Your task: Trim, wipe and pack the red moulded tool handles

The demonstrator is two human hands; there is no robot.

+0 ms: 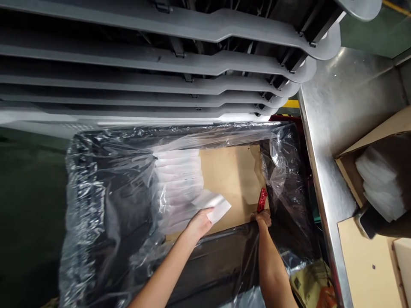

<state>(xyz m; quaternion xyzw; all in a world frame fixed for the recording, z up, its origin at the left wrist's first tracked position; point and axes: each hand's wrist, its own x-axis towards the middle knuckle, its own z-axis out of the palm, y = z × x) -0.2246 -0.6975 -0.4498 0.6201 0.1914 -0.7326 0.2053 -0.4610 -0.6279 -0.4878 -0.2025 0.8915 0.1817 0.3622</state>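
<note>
Well, at lower centre the left hand (201, 224) pinches a white foam sheet (218, 206), while the right hand (263, 219) is closed around an upright red box cutter (262, 200). Both hands are over a plastic-lined bin (105, 201), near a cardboard sheet (231, 184) and stacked foam sheets (176, 184).

Foam sheets (176, 188) lie on cardboard (231, 179) inside a plastic liner (96, 214).

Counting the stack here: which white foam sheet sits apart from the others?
The white foam sheet in the left hand, out over the bare cardboard; the other sheets lie overlapped in a row.
</note>
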